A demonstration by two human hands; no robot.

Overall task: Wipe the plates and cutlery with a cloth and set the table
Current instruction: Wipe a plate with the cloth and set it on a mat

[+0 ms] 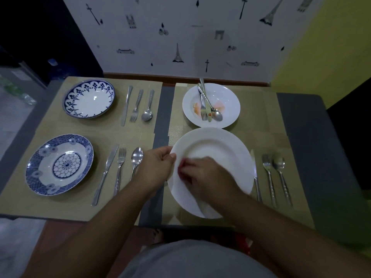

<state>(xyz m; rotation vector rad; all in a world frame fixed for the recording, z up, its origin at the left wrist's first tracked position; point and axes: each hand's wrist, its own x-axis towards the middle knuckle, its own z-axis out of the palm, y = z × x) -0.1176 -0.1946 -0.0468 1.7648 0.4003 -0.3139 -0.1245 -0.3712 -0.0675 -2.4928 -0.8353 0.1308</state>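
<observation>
Head view: my left hand (160,165) pinches plate (220,149) rim, steadying it; right hand (202,173) presses cloth (206,209) inside, wiping.

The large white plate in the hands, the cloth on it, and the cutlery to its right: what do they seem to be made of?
The large white plate looks like glazed ceramic or porcelain: smooth, plain white, with a soft sheen. The cloth appears to be soft white fabric or paper; it folds limply. The knife, fork and spoon look like polished metal, probably stainless steel, as they reflect light.
</observation>
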